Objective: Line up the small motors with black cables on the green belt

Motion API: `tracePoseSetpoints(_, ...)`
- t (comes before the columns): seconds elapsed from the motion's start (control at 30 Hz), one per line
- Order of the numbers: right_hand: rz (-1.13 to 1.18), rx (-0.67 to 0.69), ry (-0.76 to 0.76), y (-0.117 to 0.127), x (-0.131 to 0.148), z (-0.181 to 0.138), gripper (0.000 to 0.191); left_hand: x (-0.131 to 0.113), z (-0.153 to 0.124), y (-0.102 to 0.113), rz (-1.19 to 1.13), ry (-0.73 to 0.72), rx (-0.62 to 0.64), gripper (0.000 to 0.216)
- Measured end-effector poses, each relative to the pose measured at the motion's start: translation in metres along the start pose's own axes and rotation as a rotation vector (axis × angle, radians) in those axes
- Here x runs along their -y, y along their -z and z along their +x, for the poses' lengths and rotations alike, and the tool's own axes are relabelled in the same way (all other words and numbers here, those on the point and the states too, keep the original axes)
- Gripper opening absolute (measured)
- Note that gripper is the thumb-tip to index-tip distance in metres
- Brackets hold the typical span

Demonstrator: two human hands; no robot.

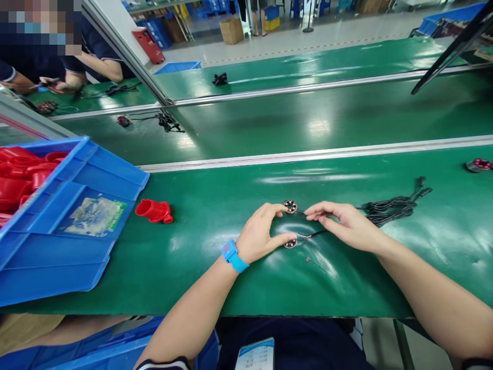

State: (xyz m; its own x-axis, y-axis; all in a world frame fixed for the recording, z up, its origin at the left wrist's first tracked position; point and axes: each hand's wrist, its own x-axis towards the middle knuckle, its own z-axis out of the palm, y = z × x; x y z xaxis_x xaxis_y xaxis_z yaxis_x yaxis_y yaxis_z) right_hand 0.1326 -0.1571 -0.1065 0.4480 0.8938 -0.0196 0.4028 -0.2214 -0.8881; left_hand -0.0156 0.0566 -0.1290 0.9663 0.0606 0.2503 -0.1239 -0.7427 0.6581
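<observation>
On green glossy work surface (200, 277), two round copper-wound metal stators (291, 206), one at the other's twelve o'clock. At three, black coiled cables (391, 208). At nine, red plastic pipe fitting (154, 210), then blue plastic bin (115, 177) containing red plastic parts (26, 172).

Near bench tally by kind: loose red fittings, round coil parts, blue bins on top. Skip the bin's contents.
Loose red fitting: 1
Round coil parts: 3 (upper one and lower one at the left hand, third coil part at the right edge)
Blue bin: 1
Total: 5
</observation>
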Motion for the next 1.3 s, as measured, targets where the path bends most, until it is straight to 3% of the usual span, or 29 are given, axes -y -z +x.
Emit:
tracePoseSetpoints(0.07, -0.162, -0.149, 0.05, 0.0, -0.006, 0.004, 0.029, 0.008, 0.007, -0.004, 0.076, -0.008, -0.13, 0.05)
tracePoseSetpoints(0.13, -0.314, -0.222, 0.124, -0.005, -0.015, 0.008, 0.03, 0.017, 0.014, -0.012, 0.149, -0.038, -0.175, 0.058)
tracePoseSetpoints(0.23, -0.416, -0.214, 0.214, -0.015, -0.027, 0.016, 0.035, 0.028, 0.024, -0.025, 0.109, -0.118, -0.11, 0.067)
tracePoseSetpoints(0.37, -0.368, -0.187, 0.268, -0.027, -0.031, 0.024, 0.037, 0.03, 0.026, -0.03, -0.037, -0.125, -0.082, 0.062)
tracePoseSetpoints(0.47, -0.252, -0.164, 0.196, -0.029, -0.027, 0.026, 0.037, 0.024, 0.023, -0.028, -0.016, -0.15, -0.129, 0.061)
tracePoseSetpoints(0.63, -0.141, -0.156, 0.033, -0.024, -0.02, 0.023, 0.018, 0.013, 0.019, -0.023, 0.153, -0.244, -0.165, 0.052)
tracePoseSetpoints(0.73, 0.009, -0.11, -0.061, -0.021, -0.019, 0.023, 0.027, 0.01, 0.019, -0.022, 0.13, -0.275, -0.16, 0.05)
tracePoseSetpoints(0.87, 0.244, -0.028, -0.125, -0.017, -0.017, 0.025, 0.033, 0.007, 0.018, -0.021, 0.067, -0.284, -0.125, 0.05)
tracePoseSetpoints(1.0, 0.28, -0.042, -0.123, -0.016, -0.015, 0.026, 0.03, 0.006, 0.017, -0.02, 0.056, -0.287, -0.116, 0.049)
tracePoseSetpoints(1.07, 0.213, -0.052, -0.115, -0.018, -0.014, 0.025, 0.029, 0.006, 0.017, -0.018, 0.086, -0.287, -0.074, 0.041)
tracePoseSetpoints(1.2, -0.028, -0.05, -0.063, -0.02, -0.013, 0.02, 0.04, 0.009, 0.015, -0.009, 0.068, -0.203, 0.128, 0.013)
tracePoseSetpoints(1.3, -0.156, -0.044, 0.004, -0.017, -0.014, 0.015, 0.038, 0.011, 0.01, 0.0, 0.03, -0.182, 0.172, 0.014)
